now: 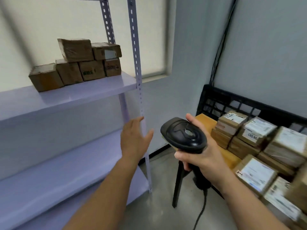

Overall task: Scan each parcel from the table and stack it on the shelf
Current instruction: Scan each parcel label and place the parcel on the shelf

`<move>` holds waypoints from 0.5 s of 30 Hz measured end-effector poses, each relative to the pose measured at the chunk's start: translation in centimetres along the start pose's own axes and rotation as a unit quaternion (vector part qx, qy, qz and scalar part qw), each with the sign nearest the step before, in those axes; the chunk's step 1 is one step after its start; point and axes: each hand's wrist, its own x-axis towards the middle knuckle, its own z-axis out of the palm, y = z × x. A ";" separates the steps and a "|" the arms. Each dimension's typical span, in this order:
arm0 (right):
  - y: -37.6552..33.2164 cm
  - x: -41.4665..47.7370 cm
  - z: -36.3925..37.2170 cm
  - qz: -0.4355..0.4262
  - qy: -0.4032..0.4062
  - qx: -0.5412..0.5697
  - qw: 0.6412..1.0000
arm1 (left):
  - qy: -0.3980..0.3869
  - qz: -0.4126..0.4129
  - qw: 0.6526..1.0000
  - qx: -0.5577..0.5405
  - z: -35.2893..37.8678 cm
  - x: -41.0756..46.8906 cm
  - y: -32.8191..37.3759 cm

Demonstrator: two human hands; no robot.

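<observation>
Six stacked parcels (79, 63) rest on the shelf (83, 92), well above and to the left of the grip: four in a bottom row, two on top. The right hand (201, 156) is wrapped round the handle of the black scanner (184, 136), with one digit stretched up along the side of its head. The scanner's broad head faces up toward the camera.

Just left of that grip, the left hand (134, 140) hangs in the air with its fingers straight and slightly spread. It holds nothing and sits in front of the shelf's front post (139, 80).

To the right of the grip lie the labelled parcels (259, 143), brown with white labels, packed close in stacks on the table (206, 122). The table's yellowish top shows just behind the right hand. Beyond them, farther from the grip, a black crate (232, 103) stands against the wall.

Below the grip a black cable (201, 211) runs from the scanner's handle toward the floor, beside the table's dark leg (177, 185). The parcels nearest the right edge are blurred.
</observation>
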 end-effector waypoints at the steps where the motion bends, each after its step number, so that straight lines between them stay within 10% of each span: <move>1: 0.1 -0.9 -1.2 0.003 0.006 -0.002 1.000 | -0.013 0.004 1.000 -0.001 1.1 -1.1 1.0; 15: 1.1 -11.1 -14.8 0.016 0.136 -0.005 0.991 | -0.195 0.078 0.977 -0.020 13.3 -9.0 14.4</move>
